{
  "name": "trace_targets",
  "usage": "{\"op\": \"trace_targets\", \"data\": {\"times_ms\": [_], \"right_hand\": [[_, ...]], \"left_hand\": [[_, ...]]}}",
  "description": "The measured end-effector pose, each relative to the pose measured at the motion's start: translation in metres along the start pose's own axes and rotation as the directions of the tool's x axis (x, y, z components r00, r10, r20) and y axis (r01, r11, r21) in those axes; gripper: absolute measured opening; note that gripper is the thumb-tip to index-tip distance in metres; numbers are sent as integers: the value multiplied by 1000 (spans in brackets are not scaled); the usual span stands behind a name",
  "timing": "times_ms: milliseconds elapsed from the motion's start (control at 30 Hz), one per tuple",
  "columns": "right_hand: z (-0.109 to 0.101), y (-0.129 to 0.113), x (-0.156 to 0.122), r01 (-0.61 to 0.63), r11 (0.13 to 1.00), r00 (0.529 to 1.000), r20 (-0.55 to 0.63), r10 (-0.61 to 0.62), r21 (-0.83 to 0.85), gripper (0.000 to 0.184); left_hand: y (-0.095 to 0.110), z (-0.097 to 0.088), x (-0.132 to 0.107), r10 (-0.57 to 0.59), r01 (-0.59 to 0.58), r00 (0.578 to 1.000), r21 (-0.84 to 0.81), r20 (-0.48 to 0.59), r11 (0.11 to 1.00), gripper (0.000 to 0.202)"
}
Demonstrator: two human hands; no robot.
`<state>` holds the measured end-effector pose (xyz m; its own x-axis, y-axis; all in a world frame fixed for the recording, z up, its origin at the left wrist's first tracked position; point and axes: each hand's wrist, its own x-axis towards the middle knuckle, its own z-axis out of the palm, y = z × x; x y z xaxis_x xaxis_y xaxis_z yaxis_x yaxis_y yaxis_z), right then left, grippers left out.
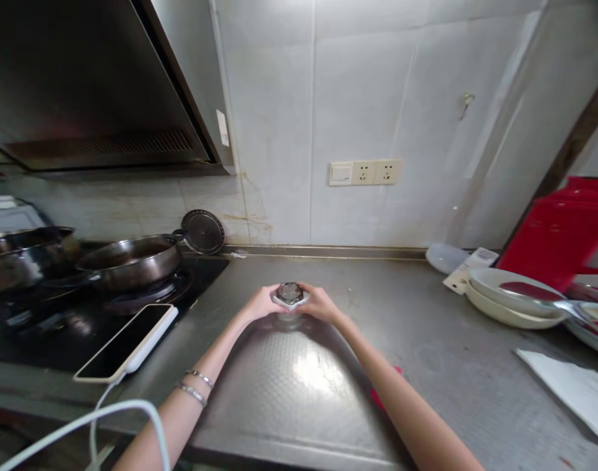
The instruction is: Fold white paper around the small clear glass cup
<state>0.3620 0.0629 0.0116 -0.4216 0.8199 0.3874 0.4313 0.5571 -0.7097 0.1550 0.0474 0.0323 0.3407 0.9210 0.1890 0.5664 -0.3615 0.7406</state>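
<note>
1. Left hand [260, 303] and right hand [321, 305] both on a small container [290, 293], one at each side. Fingers clamped on it from left and right, thumbs toward the person.
2. Container is out in front, center, over the metal desk [299, 405]. Pale rim, dark patterned top or inside, can't tell which. Can't tell if it rests on the desk or sits just above.
3. Both arms stretched forward. Two bracelets [193, 394] on the left wrist side.
4. Red item [377, 398] partly hidden by the right forearm; can't tell what it is.
5. Left: black stove [34, 353] with a pot [27, 258] and a pan [137, 265]. Dark round disc [203, 232] leans at the wall behind the pan.
6. Phone [125, 343], screen up and dark, at the stove's right edge; white cable [152, 415] runs from it.
7. Right: stacked bowls [490, 307], red jug [557, 229] behind them, white sheet [568, 386] nearer the person.
8. Wall [279, 118] has a switch and sockets [375, 173].
</note>
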Motion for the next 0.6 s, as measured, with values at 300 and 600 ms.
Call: {"op": "trace_targets", "data": {"times_ms": [300, 600], "right_hand": [[-82, 27, -69, -132, 989, 984, -127, 122, -70, 72], [-95, 35, -91, -175, 984, 981, -93, 170, -41, 69]], "left_hand": [[54, 83, 39, 130, -126, 987, -48, 94, 991, 64], [54, 113, 42, 144, -142, 982, -27, 122, 989, 67]]}}
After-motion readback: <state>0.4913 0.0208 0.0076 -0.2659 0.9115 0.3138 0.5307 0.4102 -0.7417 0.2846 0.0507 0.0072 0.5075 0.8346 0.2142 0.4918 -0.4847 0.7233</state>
